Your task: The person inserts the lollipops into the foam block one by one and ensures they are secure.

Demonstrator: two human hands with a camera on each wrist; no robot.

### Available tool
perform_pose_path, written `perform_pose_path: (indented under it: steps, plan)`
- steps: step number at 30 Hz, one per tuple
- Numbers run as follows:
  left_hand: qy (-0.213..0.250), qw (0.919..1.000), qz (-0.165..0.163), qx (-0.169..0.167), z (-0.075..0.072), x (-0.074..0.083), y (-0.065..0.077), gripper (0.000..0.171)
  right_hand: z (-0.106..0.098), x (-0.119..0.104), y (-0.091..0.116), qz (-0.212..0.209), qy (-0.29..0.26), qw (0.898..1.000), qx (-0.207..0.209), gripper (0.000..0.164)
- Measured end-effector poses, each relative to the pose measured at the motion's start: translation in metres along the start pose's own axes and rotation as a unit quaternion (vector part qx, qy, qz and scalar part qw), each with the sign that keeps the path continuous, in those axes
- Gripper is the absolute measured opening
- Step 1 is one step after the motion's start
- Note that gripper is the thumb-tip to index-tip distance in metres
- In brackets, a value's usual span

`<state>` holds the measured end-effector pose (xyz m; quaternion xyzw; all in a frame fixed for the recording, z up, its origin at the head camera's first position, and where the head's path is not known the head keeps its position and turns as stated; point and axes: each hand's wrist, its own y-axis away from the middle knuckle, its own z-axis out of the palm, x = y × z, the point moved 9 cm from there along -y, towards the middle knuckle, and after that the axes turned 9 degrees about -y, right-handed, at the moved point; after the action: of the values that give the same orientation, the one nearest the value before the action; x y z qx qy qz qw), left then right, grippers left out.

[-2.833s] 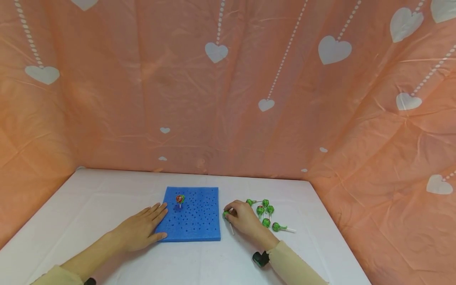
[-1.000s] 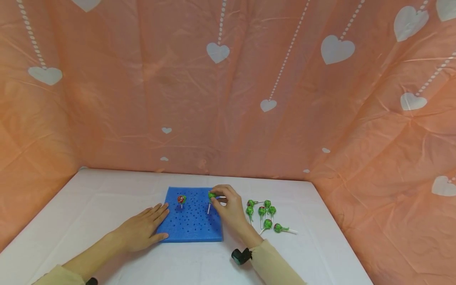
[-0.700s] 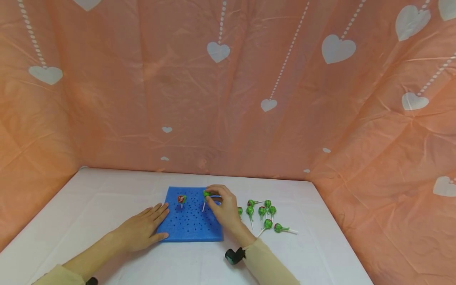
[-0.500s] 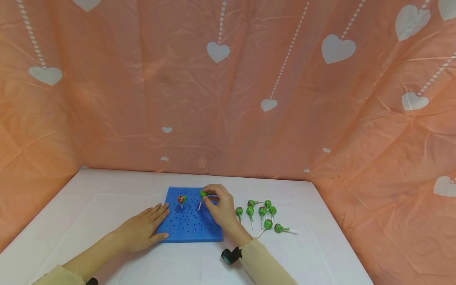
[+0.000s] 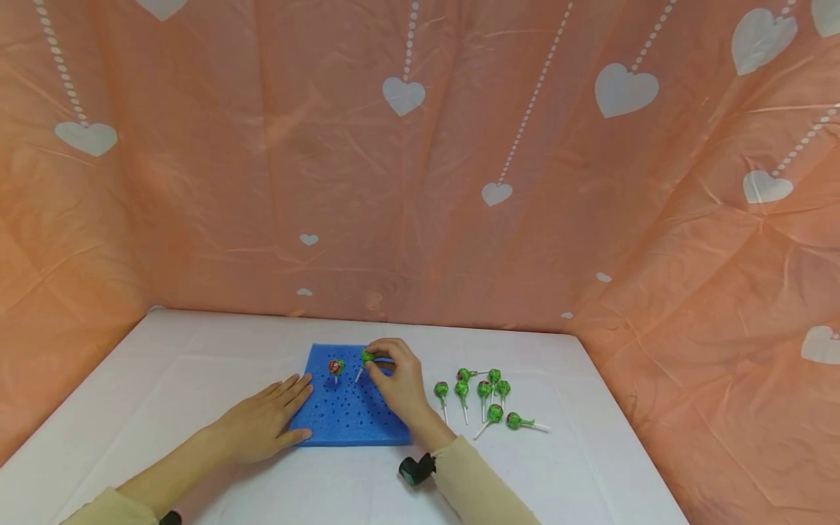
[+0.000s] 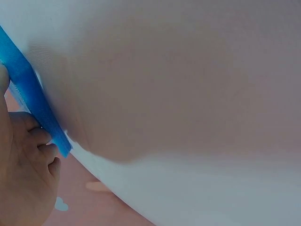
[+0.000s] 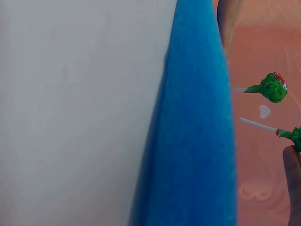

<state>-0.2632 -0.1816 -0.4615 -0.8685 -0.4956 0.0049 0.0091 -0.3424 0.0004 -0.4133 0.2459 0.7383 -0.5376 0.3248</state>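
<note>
Head: right hand pinching green lollipop, tilted, above blue board. Left hand released, fingers straight, resting at board's left edge. Second lollipop upright in board. Eight loose lollipops on white table, right of board.

Left wrist: left hand touching board edge.

Right wrist: pinched lollipop's stick tip visible.

A makeshift booth, by the look of it: orange curtain with white hearts enclosing a white table
</note>
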Motion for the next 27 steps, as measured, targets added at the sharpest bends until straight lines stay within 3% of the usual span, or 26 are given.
perform_pose_path:
  steps: [13,27]
  plan:
    - [-0.006,1.0,-0.001,0.002,0.004,-0.002,-0.001,0.08,0.011,0.007,0.002,0.033,0.017,0.999,-0.01,0.019]
    - [-0.008,0.9999,0.003,0.007,0.001,-0.001,-0.001,0.079,0.016,0.01,0.003,0.016,0.023,1.0,-0.015,0.017]
